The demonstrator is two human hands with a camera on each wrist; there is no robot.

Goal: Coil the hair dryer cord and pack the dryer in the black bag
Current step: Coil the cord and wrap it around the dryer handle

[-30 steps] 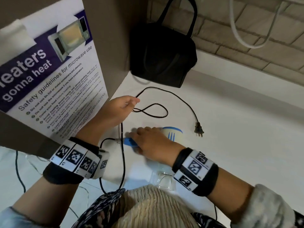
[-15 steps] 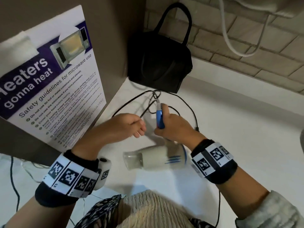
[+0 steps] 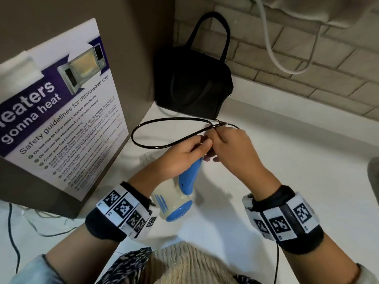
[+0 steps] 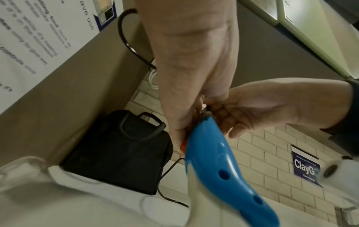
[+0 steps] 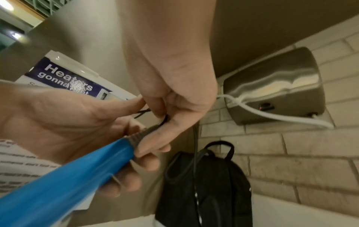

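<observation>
Head view: 2 hands meet over the white desk [image 3: 287, 160]. The left hand [image 3: 180, 158] grips the blue handle of the 1 hair dryer [image 3: 176, 197], its cream body hanging down toward the person. The right hand [image 3: 231, 152] pinches the black cord [image 3: 143, 128] by the handle's end; 1 loop of cord arcs out to the left, held up off the desk. 1 black bag [image 3: 192, 87] stands upright in the corner behind the hands, handles up, apart from them. 1 microwave-safety poster [image 3: 61, 111] is on the panel at left. 2 marker-printed wristbands, 1 per wrist.

Left wrist view: the left hand [image 4: 194, 61] is wrapped round the top of the blue handle [image 4: 217, 169]; the right hand [image 4: 262, 107] touches it at the cord end, fingers curled. The bag [image 4: 120, 152] sits on the desk beyond, w/ a strand of cord [image 4: 167, 172] trailing beside it.

Right wrist view: the right hand [image 5: 174, 84] pinches the cord [image 5: 163, 121] just past the ribbed collar; the left hand [image 5: 68, 122] holds the handle [image 5: 68, 176]. The bag [image 5: 213, 192] stands below; cord seems to hang in front of it, though blur makes contact unclear. 1 steel wall unit [image 5: 276, 87] w/ 1 white cable on the brick wall.
</observation>
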